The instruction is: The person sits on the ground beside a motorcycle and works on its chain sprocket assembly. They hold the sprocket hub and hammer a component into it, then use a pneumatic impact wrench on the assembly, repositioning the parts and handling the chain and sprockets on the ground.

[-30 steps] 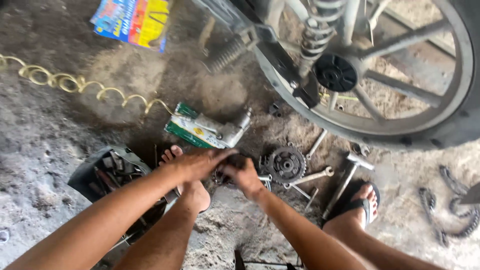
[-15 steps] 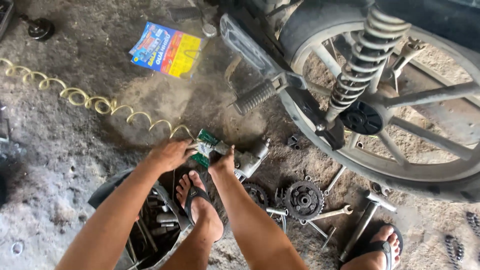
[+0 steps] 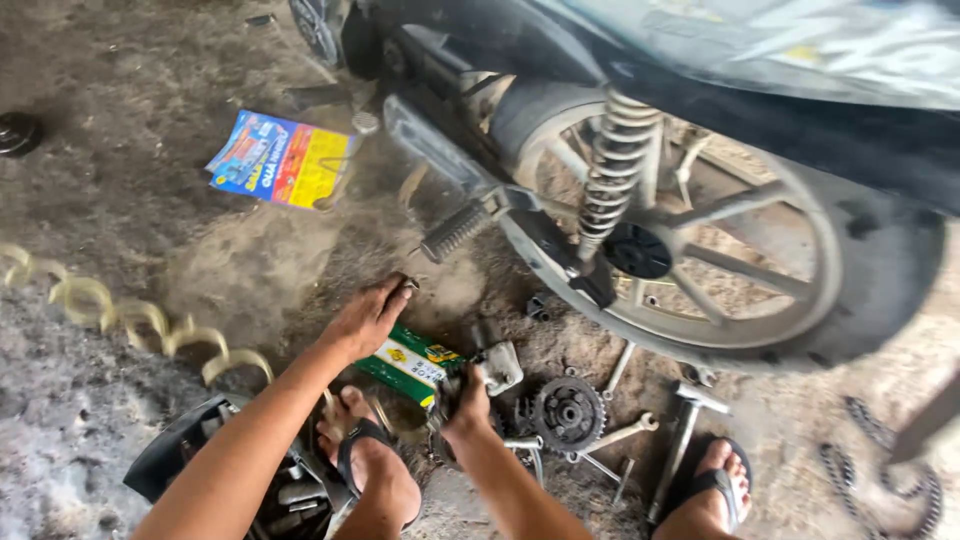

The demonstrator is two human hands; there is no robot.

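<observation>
Green and white cardboard, a small parts box (image 3: 410,365), lies on the dusty concrete floor (image 3: 130,160) just beside the rear wheel (image 3: 700,270) of a motorcycle. The left hand (image 3: 368,318) is laid on the ground at the box's far end, fingers curled loosely and touching the box; whether anything is gripped under it cannot be told. The right hand (image 3: 467,400) is closed around a dark part at the box's near end, next to a grey metal piece (image 3: 497,365); what exactly is pinched is hidden by the fingers. A toothed sprocket (image 3: 568,412) lies on the floor just right of that hand, with wrenches (image 3: 625,432) and a hammer (image 3: 683,432) scattered near it, and a loose drive chain (image 3: 880,480) further right. Judged from this, dismantling is already done: sprocket and chain are off the wheel. The box is not visibly opened, so unpacking and refitting are left. A coiled yellow hose (image 3: 130,320) and a colourful packet (image 3: 282,160) lie well apart.
</observation>
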